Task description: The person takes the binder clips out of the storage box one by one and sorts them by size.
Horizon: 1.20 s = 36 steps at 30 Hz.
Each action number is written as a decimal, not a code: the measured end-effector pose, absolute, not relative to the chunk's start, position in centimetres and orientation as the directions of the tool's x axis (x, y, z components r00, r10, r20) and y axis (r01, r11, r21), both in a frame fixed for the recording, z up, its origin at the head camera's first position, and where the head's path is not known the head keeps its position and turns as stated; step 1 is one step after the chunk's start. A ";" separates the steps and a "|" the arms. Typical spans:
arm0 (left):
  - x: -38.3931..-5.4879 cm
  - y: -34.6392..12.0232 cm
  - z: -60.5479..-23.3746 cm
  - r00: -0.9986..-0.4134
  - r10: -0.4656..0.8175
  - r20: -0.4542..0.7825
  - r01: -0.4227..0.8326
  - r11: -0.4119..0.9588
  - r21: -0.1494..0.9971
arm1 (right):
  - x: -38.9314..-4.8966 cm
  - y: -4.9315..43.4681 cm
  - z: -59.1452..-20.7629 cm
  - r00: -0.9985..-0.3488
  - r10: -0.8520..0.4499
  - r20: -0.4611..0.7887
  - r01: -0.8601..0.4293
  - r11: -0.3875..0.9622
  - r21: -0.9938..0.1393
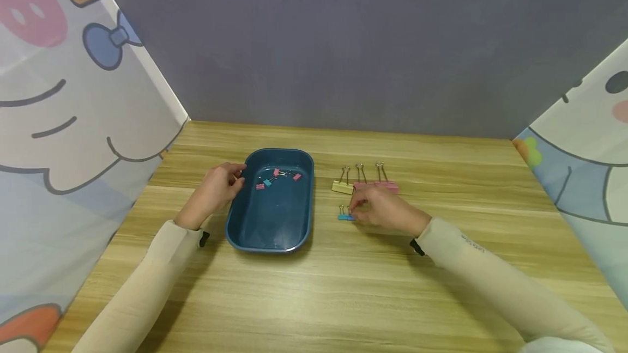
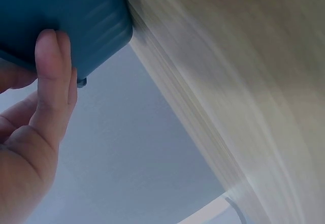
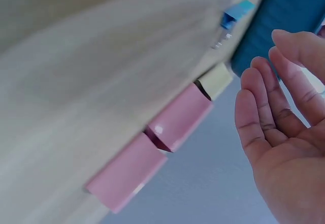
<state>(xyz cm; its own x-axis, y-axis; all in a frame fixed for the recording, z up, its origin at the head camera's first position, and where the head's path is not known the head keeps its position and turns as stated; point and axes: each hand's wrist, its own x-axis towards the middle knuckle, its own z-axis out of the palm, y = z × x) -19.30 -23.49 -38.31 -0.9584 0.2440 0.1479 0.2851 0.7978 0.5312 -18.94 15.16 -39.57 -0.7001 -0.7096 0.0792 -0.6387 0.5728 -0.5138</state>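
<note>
On this wooden table (image 1: 343, 298), my left hand (image 1: 216, 187) rests unclenched against the tray (image 1: 277, 222), and my right hand (image 1: 380, 208), loose and empty, should pinch just 1 of the 2 blue clips (image 1: 342, 217) by its fingertips

Glare is whitening the bench (image 1: 289, 290) below-right of the left grip (image 1: 213, 192). Dim wrist views are blurring the bench.

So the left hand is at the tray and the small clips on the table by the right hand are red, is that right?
Not quite. The head view shows that the small clips by the right hand are blue, not red. The left hand is indeed at the tray.
</note>
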 end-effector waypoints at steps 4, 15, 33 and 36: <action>-19.3 -23.5 -38.4 -0.961 0.236 0.147 0.278 0.795 0.540 | -19.2 14.8 -38.8 -0.695 -0.708 0.128 -0.679 0.587 -0.442; -19.4 -23.4 -38.5 -0.959 0.241 0.149 0.283 0.795 0.536 | -20.6 12.2 -36.6 -0.657 -0.717 0.231 -0.722 0.513 -0.464; -19.3 -23.5 -38.6 -0.956 0.243 0.166 0.294 0.793 0.534 | -21.9 7.6 -34.9 -0.656 -0.706 0.266 -0.727 0.496 -0.476; -19.3 -23.5 -38.7 -0.958 0.238 0.163 0.288 0.797 0.531 | -22.2 6.9 -35.1 -0.659 -0.707 0.257 -0.724 0.503 -0.472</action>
